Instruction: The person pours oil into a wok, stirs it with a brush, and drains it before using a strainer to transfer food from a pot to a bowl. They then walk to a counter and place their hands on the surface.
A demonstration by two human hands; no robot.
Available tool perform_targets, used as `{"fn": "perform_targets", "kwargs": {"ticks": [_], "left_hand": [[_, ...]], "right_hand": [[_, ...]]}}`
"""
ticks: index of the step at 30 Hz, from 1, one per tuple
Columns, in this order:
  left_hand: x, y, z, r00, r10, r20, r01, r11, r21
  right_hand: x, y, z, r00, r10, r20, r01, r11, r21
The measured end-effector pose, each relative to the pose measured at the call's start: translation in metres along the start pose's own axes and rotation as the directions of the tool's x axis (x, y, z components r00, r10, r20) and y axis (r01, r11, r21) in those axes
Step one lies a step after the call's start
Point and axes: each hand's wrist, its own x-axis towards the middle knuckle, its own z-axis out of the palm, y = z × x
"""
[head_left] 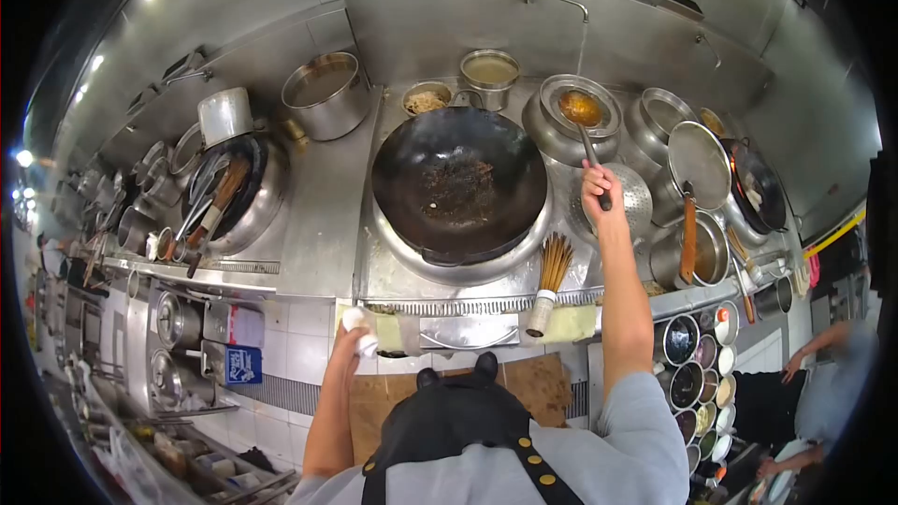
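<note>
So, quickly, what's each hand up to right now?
Left hand: closed around a bunched white cloth.
Right hand: closed around the handle of a ladle.

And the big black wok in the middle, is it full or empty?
Nearly empty: the wok shows only some dark residue across its bottom.

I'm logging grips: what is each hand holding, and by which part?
The right hand holds a ladle by its dark handle, near the end. The left hand holds a bunched white cloth; which part cannot be told.

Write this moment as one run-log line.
Right hand: holds ladle at steel pot | Left hand: grips white cloth | Wok: dark residue inside
</note>
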Motion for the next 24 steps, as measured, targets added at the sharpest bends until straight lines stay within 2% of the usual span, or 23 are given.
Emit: {"fn": "perform_targets", "kwargs": {"ticks": [1, 2, 3, 4, 5, 7, 8, 9, 11, 13, 15, 17, 19, 20, 21, 22, 23, 24], "left_hand": [[0.008, 0.008, 0.003, 0.99, 0.144, 0.006, -0.14, 0.95, 0.279], [0.014, 0.011, 0.002, 0.99, 0.14, 0.006, -0.136, 0.954, 0.266], [0.02, 0.011, -0.001, 0.921, 0.38, 0.088, -0.339, 0.669, 0.662], [0.026, 0.007, -0.006, 0.804, 0.534, 0.262, -0.419, 0.197, 0.886], [0.032, -0.002, -0.011, 0.85, 0.472, 0.234, -0.356, 0.19, 0.915], [0.033, -0.015, -0.024, 0.911, 0.319, 0.26, -0.3, 0.08, 0.951], [0.026, -0.015, -0.023, 0.89, 0.342, 0.303, -0.327, 0.013, 0.945], [0.027, -0.018, -0.026, 0.888, 0.347, 0.302, -0.33, 0.02, 0.944], [0.03, -0.024, -0.03, 0.84, 0.449, 0.304, -0.369, 0.063, 0.927], [0.028, -0.024, -0.033, 0.82, 0.505, 0.269, -0.361, 0.092, 0.928], [0.028, -0.022, -0.036, 0.789, 0.559, 0.255, -0.37, 0.1, 0.924], [0.023, -0.02, -0.038, 0.814, 0.539, 0.217, -0.313, 0.093, 0.945], [0.025, -0.018, -0.041, 0.836, 0.493, 0.242, -0.331, 0.1, 0.938], [0.028, -0.017, -0.041, 0.833, 0.482, 0.274, -0.358, 0.09, 0.93], [0.031, -0.018, -0.042, 0.802, 0.533, 0.268, -0.376, 0.103, 0.921], [0.034, -0.017, -0.042, 0.77, 0.584, 0.258, -0.396, 0.12, 0.91], [0.037, -0.017, -0.041, 0.737, 0.634, 0.236, -0.412, 0.143, 0.9], [0.039, -0.015, -0.041, 0.761, 0.598, 0.252, -0.404, 0.133, 0.905]], "right_hand": [[-0.016, 0.008, 0.017, 0.999, 0.046, 0.027, -0.048, 0.997, 0.064], [-0.034, 0.018, 0.031, 0.997, 0.075, 0.025, -0.076, 0.997, 0.028], [-0.052, 0.028, 0.043, 0.996, 0.083, 0.021, -0.083, 0.996, 0.015], [-0.071, 0.039, 0.052, 0.995, 0.094, 0.021, -0.092, 0.993, -0.071], [-0.09, 0.053, 0.063, 0.994, 0.104, 0.022, -0.1, 0.983, -0.154], [-0.133, 0.085, 0.09, 0.988, 0.126, -0.086, -0.142, 0.967, -0.211], [-0.152, 0.1, 0.093, 0.981, 0.158, -0.117, -0.18, 0.961, -0.212], [-0.167, 0.112, 0.096, 0.971, 0.188, -0.146, -0.216, 0.953, -0.214], [-0.179, 0.143, 0.108, 0.948, 0.232, -0.217, -0.266, 0.953, -0.143], [-0.173, 0.155, 0.096, 0.943, 0.272, -0.191, -0.293, 0.952, -0.089], [-0.161, 0.173, 0.078, 0.967, 0.232, -0.102, -0.226, 0.972, 0.071], [-0.162, 0.212, 0.063, 0.986, 0.148, -0.082, -0.132, 0.976, 0.175], [-0.169, 0.238, 0.053, 0.97, 0.08, -0.23, -0.121, 0.978, -0.169], [-0.176, 0.242, 0.053, 0.919, 0.089, -0.385, -0.187, 0.956, -0.226], [-0.184, 0.244, 0.062, 0.872, -0.022, -0.488, -0.254, 0.833, -0.492], [-0.193, 0.244, 0.067, 0.849, -0.117, -0.516, -0.328, 0.649, -0.687], [-0.201, 0.243, 0.072, 0.826, -0.21, -0.523, -0.412, 0.409, -0.815], [-0.21, 0.244, 0.074, 0.847, -0.246, -0.47, -0.464, 0.088, -0.882]]}}
